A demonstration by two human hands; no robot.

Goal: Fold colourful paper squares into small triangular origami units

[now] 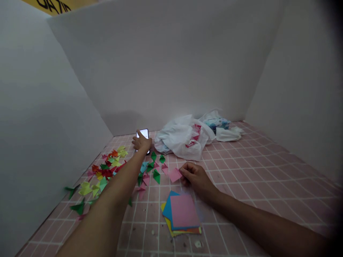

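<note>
My left hand reaches far forward with its fingers spread over a phone whose screen is lit. Whether the fingertips touch the screen I cannot tell. Between the thumb and fingers of my right hand is a small pink square of paper, held by its right edge just above the floor. Nearer to me lies a stack of coloured paper sheets, pink on top with blue, yellow and orange edges showing beneath. Several small folded paper pieces, among them a green one, lie between my hands.
Many more folded paper pieces in red, yellow, green and pink cover the left floor. White plastic bags lie by the back wall. Pale walls enclose the pink tiled floor. Small scraps lie close to me.
</note>
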